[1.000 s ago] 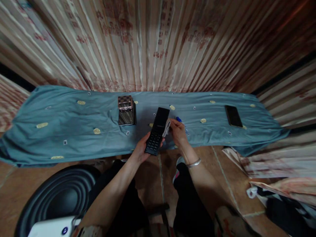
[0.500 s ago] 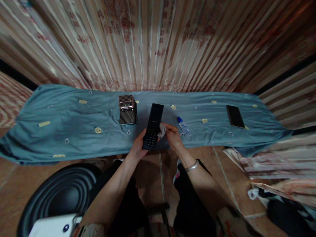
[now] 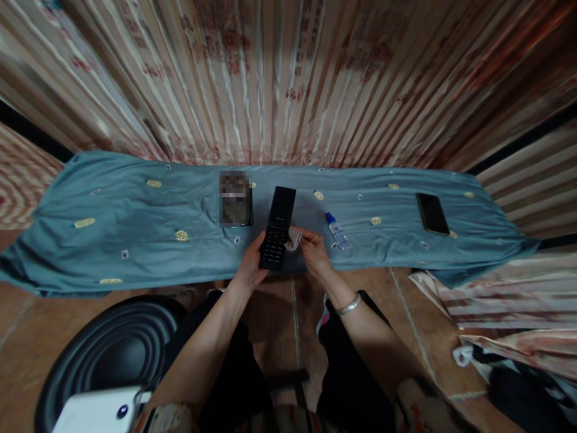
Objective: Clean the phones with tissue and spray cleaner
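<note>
Near the frame's center, your unfolded flip phone (image 3: 276, 230) has its keypad (image 3: 272, 251) toward you and screen (image 3: 283, 205) farther up, long axis tilting slightly right. It sits between your separated hands: your left hand (image 3: 251, 262) clasps its lower left side; your right hand (image 3: 315, 250) pinches pale cloth (image 3: 294, 238), seemingly against its right edge.

Overall light: dim, soft, source out of view
Curtain (image 3: 265, 90): pale highlights along folds, darker toward the upper right, stretched and smeared near the corners
Worktop (image 3: 135, 210): dull, fairly even light, ends bent by wide-angle distortion
Floor (image 3: 274, 313): shadowed beneath the worktop
Bracelet (image 3: 349, 304): bright glint
Stacked boxes (image 3: 233, 201): pixelated
Flip phone (image 3: 276, 225): key markings too soft to read
</note>
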Demonstrator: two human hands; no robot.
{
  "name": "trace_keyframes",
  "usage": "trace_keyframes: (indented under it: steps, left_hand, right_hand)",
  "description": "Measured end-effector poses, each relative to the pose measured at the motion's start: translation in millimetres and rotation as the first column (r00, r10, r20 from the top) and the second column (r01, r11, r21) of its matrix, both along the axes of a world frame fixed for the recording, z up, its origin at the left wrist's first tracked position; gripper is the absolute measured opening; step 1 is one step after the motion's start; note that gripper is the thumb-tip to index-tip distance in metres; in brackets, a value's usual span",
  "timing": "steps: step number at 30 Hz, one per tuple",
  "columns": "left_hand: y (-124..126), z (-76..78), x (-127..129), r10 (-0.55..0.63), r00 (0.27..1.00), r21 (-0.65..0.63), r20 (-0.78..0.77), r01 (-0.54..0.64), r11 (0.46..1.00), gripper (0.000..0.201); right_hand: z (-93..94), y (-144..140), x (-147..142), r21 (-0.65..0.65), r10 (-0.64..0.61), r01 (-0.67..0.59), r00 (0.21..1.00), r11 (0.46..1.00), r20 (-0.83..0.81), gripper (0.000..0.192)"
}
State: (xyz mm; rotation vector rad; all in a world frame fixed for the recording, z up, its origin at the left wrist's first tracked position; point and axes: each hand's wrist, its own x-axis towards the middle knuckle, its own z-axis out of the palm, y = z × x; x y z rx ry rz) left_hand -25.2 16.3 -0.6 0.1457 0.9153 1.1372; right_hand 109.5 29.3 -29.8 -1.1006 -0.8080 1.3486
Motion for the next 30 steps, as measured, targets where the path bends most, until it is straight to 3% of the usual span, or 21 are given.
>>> trace_keyframes:
  steps: [9,19,25,30]
  left_hand:
    - [-1.2,7.2,3.1,-0.029,0.999,-0.067,0.012,0.030,0.997,0.028]
    - [2.0,4.4,1.2,0.007,1.000,-0.053,0.028,-0.006,0.999,0.030]
    - [-0.2,8.2,4.0,-0.005,0.999,-0.030,0.043,0.006,1.000,0.028]
    - [-0.5,6.6,3.6,-0.043,0.996,-0.001,0.081,0.043,0.999,0.028]
  right_hand:
    - [0.8,-0.9,0.5,-0.036,0.022,-0.027,0.988,0.999,-0.150,0.019]
    - [-2.0,-2.3,-0.7,-0.034,0.010,-0.015,0.989,0.999,-0.147,0.030]
    - [-4.2,0.6,6.1,0.010,-0.015,0.015,1.000,1.000,-0.001,0.028]
    - [-9.9,1.1,6.0,0.114,-0.085,0.045,0.926,0.992,0.369,0.020]
